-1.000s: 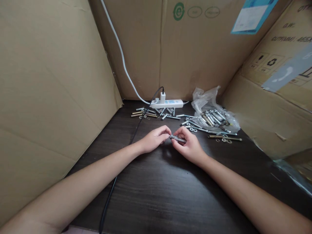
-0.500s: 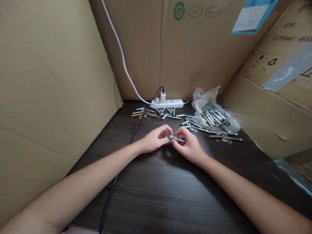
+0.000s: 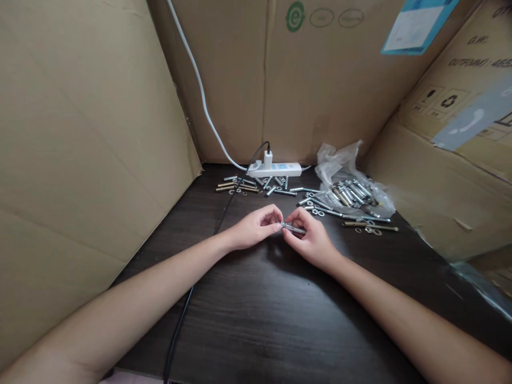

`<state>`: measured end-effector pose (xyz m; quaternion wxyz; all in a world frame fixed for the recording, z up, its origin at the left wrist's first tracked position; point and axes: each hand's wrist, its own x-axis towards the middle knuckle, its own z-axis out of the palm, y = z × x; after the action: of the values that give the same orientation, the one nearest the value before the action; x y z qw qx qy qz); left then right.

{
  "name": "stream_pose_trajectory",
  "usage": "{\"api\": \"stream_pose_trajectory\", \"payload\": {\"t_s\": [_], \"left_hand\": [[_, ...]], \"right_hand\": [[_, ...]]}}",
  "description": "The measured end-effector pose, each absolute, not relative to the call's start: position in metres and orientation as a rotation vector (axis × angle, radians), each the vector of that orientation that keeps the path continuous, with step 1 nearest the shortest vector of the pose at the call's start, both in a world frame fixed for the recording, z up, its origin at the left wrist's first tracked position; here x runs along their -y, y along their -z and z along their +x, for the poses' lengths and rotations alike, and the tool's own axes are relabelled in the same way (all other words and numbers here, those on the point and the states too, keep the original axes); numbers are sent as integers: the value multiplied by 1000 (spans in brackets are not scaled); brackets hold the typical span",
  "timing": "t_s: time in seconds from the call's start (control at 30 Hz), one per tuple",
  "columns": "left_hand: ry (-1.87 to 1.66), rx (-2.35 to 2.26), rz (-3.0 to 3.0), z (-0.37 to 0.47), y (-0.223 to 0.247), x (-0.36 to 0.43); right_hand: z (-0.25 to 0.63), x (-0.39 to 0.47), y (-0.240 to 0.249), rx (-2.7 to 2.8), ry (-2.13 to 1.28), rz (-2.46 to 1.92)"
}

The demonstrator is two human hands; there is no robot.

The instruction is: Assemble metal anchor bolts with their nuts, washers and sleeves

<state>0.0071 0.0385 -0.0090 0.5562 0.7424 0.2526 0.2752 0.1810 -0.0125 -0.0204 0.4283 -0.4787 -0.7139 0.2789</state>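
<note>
Gripping a metal bolt, just off centre toward four o'clock, in the right hand; pinching its nine-o'clock end between thumb and fingers of the left hand. Legible at two o'clock on the cardboard box: "G.W.", "(MM)"; toward twelve, on the back carton, a green "e".

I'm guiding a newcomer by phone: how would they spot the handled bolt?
Over the dark table, nearer than the white power strip, the left hand and right hand meet. Between them is the silver bolt; unlike the loose bolts lying beyond, it is held.
</note>
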Motion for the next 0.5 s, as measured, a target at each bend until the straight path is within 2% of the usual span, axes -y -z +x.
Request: {"api": "stream_pose_trajectory", "payload": {"t_s": [0.5], "left_hand": [[-528, -737, 1802, 7, 4, -38]], "right_hand": [[181, 13, 20, 1787, -686, -1190]]}}
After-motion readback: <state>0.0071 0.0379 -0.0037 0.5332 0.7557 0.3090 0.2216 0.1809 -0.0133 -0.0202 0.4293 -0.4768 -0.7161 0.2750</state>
